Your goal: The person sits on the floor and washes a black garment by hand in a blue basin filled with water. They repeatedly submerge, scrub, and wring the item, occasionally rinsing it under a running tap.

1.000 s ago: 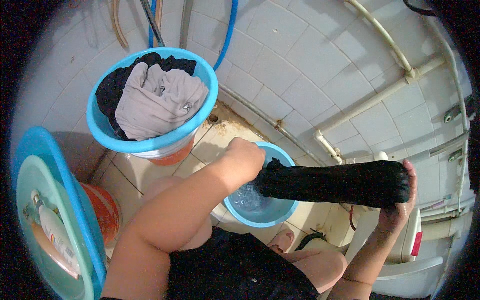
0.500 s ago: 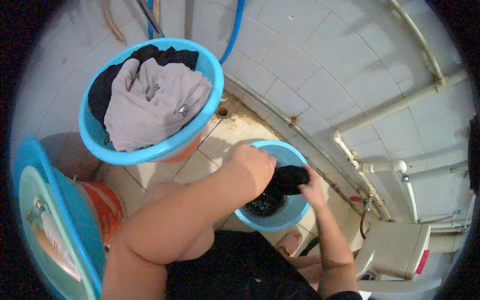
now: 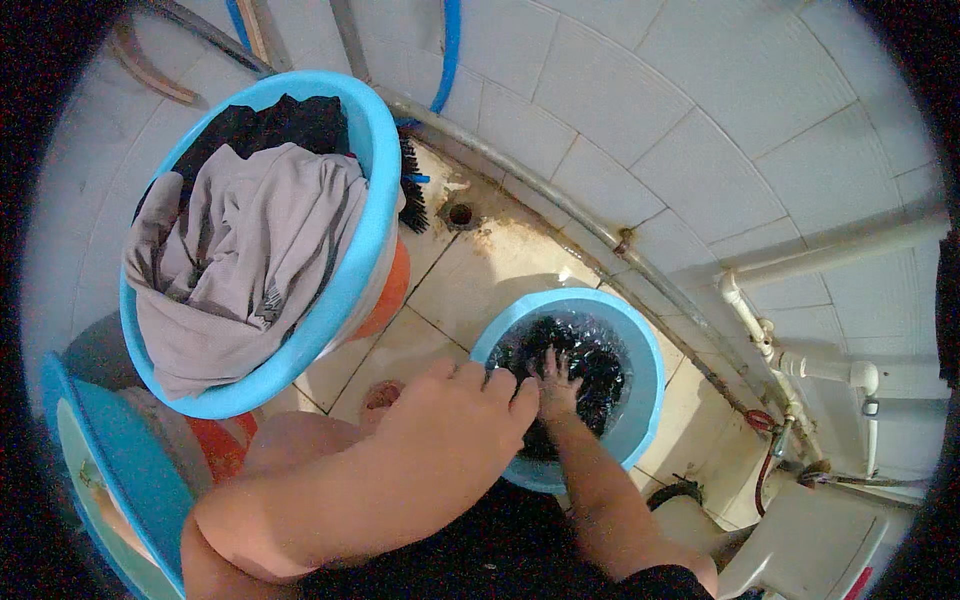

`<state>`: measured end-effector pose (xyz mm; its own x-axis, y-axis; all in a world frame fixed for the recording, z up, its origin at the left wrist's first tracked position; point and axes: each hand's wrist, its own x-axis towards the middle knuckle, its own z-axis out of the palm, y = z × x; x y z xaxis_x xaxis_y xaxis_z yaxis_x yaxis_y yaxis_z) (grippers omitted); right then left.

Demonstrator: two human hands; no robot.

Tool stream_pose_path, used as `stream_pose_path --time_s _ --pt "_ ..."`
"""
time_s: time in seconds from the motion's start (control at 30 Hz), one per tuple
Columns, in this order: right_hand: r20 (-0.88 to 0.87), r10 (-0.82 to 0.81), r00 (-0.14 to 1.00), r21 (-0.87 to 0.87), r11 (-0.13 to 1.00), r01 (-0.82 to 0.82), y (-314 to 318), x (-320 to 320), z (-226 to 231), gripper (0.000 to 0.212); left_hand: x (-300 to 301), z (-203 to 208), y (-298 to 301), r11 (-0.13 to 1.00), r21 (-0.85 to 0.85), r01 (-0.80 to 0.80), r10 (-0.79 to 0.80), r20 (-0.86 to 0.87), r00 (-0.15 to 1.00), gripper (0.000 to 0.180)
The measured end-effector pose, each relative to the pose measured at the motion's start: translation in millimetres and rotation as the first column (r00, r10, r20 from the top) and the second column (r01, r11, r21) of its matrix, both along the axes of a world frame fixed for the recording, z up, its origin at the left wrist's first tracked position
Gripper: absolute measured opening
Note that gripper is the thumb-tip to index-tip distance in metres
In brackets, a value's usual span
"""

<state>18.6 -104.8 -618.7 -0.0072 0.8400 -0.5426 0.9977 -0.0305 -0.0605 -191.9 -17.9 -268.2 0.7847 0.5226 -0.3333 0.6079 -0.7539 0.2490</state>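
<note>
A light blue basin on the floor holds water and dark, wet black cloth. My right hand reaches into it, palm down with fingers spread, resting on the cloth at the water's surface. Just left of it, over the basin's near left rim, my left hand is raised with its back toward me. Its fingers curl downward, and whatever may lie under them is hidden.
At the left, a large blue tub heaped with a grey garment and black clothing stands on an orange bucket. Behind lie a brush and floor drain. Pipes run along the tiled wall.
The black cloth, earlier lifted between both hands, now lies down in the basin water. My right hand has opened and moved left onto it. My view has shifted and tilted.
</note>
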Motion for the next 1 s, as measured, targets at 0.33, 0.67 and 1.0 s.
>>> stream_pose_path --time_s 0.33,0.67,1.0 --pt "-0.196 -0.111 0.974 -0.029 0.994 0.107 3 34 38 0.074 3 -1 -6 0.992 0.121 -0.028 0.015 0.104 0.994 0.032" --pt "-0.711 -0.307 0.633 0.339 0.639 0.691 -41 68 286 0.053 15 -3 -8 0.986 0.144 -0.080 0.056 0.165 0.985 0.030" --pt "-0.864 0.196 0.463 0.499 0.211 0.841 -98 60 494 0.058 2 -3 7 0.989 0.104 -0.101 0.088 0.125 0.988 0.033"
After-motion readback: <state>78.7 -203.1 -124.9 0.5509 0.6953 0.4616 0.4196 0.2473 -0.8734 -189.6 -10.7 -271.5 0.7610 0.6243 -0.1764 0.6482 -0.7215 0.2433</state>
